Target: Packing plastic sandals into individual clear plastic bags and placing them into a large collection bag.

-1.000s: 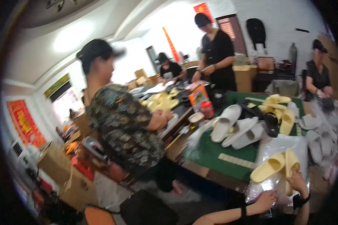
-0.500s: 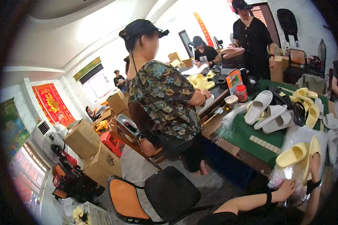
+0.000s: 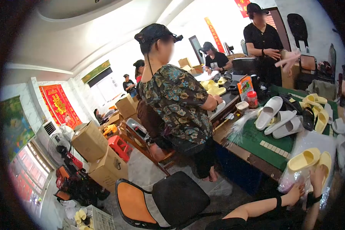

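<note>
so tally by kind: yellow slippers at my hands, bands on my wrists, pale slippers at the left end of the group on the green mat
Yellow slippers: 2
Black wristbands: 2
Pale slippers: 3
Total: 7

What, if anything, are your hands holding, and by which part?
The right hand is at the left side of a yellow slipper; the left hand is by clear plastic. Whether either grips cannot be told.

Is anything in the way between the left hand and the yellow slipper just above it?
Nothing visible blocks it. Between the left hand and that yellow slipper there's only clear plastic spread on the table. The right hand is off to the right, at the other slipper.
</note>
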Demonstrator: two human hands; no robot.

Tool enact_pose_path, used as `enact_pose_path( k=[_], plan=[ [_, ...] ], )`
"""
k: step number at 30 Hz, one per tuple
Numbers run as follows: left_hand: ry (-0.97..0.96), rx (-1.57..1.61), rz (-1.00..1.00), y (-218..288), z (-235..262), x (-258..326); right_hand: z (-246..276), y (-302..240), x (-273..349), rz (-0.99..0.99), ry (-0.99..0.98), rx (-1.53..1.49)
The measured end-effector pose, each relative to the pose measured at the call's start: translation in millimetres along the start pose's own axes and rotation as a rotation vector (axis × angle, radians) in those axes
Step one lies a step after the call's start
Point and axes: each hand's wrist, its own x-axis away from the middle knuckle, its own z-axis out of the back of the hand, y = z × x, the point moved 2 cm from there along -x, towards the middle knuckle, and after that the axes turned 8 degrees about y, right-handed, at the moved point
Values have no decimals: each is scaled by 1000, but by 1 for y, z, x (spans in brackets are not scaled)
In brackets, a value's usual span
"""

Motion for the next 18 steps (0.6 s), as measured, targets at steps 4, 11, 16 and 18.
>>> enact_pose_path(
  k=[4, 11, 16, 18],
  plan=[
    [130, 8, 25, 8, 3, 2, 8, -17, 3, 2, -225, -184],
    [155, 272, 256, -13, 42, 25, 0, -43, -9, 251, -15, -313],
    [151, -46, 95, -5, 63, 25, -1, -48, -11, 218, -268, -161],
    [123, -73, 35, -7, 49, 29, -5, -60, 2, 289, -119, -54]
  ],
)
